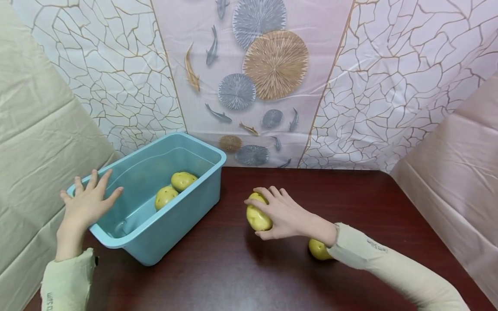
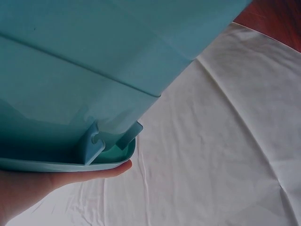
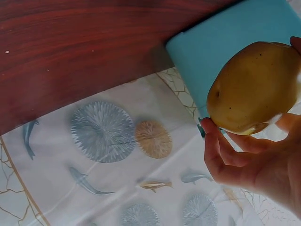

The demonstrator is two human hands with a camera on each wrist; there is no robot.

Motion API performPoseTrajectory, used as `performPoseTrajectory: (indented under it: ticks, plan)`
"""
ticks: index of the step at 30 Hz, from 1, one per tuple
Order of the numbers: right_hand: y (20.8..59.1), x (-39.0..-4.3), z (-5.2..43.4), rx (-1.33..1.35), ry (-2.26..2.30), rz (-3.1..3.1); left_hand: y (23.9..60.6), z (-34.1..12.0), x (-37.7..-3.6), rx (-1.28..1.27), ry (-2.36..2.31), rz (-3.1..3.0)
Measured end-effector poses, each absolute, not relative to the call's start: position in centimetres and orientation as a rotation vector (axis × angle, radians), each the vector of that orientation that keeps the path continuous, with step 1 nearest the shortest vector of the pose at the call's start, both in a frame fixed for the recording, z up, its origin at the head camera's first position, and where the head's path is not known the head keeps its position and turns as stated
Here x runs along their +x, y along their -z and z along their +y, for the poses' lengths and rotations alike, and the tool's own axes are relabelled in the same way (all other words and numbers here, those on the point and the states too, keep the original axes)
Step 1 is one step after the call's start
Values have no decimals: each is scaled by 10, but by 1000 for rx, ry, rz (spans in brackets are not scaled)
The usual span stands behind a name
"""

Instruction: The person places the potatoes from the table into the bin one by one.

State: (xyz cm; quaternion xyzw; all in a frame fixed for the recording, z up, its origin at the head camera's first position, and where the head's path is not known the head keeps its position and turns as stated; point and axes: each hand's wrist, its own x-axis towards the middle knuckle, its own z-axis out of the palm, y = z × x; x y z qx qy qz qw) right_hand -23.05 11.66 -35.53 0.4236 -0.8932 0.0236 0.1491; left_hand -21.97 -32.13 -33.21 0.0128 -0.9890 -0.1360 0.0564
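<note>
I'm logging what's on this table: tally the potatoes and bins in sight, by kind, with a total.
Potatoes: 4 (2 inside the blue bin, 1 in the right hand, 1 on the table, partly hidden by the forearm)
Bins: 1
Total: 5

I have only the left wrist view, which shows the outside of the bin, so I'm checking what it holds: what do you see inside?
Observer: Two potatoes show inside the bin in the head view.
Operator: Anything going on off to the right?
Observer: Yes, the right hand holds a third potato to the right of the bin.
Operator: Any more potatoes about?
Observer: A fourth potato lies on the table, partly hidden by the right arm.
</note>
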Motion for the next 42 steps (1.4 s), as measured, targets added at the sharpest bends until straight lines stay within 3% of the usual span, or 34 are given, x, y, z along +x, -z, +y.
performPoseTrajectory:
  ticks: [42]
  plan:
    - [323, -245, 71, 1243, -107, -2532, 332, -322, -219, 45, 388, -2995]
